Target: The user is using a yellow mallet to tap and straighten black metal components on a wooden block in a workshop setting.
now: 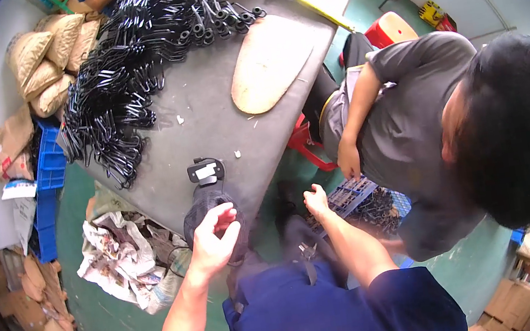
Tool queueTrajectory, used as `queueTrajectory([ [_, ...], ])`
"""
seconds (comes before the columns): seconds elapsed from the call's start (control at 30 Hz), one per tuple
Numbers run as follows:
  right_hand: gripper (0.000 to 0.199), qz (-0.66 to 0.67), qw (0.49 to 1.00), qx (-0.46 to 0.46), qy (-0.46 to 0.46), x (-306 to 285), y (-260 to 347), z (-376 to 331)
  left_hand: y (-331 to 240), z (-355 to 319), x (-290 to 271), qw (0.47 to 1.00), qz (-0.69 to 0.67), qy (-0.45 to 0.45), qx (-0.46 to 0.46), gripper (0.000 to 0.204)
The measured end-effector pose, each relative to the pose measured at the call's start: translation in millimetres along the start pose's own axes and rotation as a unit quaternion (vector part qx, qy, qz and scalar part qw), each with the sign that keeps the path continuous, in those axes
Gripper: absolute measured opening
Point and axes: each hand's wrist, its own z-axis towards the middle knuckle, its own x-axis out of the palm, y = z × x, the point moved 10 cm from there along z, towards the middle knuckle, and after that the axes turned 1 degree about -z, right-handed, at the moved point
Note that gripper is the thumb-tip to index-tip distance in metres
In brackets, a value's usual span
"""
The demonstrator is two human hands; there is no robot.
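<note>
My left hand (pixel 216 238) is raised over my dark-clothed leg, its fingers bent and the thumb apart, with nothing seen in it. Over the gap between me and the person beside me is my right hand (pixel 315 202), fingers loosely bent and partly apart, also with nothing visible in it. A small black device with a white label (pixel 205 172) and a short cable is at the near end of the grey table (pixel 203 113), just beyond my left hand. Black bent-wire hooks (pixel 123 70) lie heaped along the table's left and far sides.
A person in a grey shirt (pixel 418 96) sits close on my right, near a crate of dark parts (pixel 380 210) and a red stool (pixel 389 29). A tan rounded board (pixel 267 63) lies on the table. Stacked sacks (pixel 36 59), blue crates (pixel 45 169) and crumpled white bags (pixel 119 257) are at left.
</note>
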Motion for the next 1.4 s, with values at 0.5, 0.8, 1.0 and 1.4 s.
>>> queueTrajectory([
  [0.5, 0.054, -0.185, 0.971, -0.058, 0.141, 25, 124, -1, 22, 13, -14, 0.993, -0.06, -0.101, -0.032, 0.04],
  [0.8, 0.055, -0.257, 0.954, -0.036, 0.15, -20, 89, 55, 1, 80, -29, 0.997, 0.046, -0.062, -0.029, 0.042],
  [1.0, 0.052, -0.342, 0.927, -0.097, 0.122, -56, 125, 108, -22, 143, 0, 0.977, 0.205, -0.054, 0.001, 0.05],
  [1.4, 0.076, -0.393, 0.855, -0.333, -0.065, -84, 271, 271, 3, 268, 94, 0.884, 0.416, -0.192, 0.092, 0.074],
])
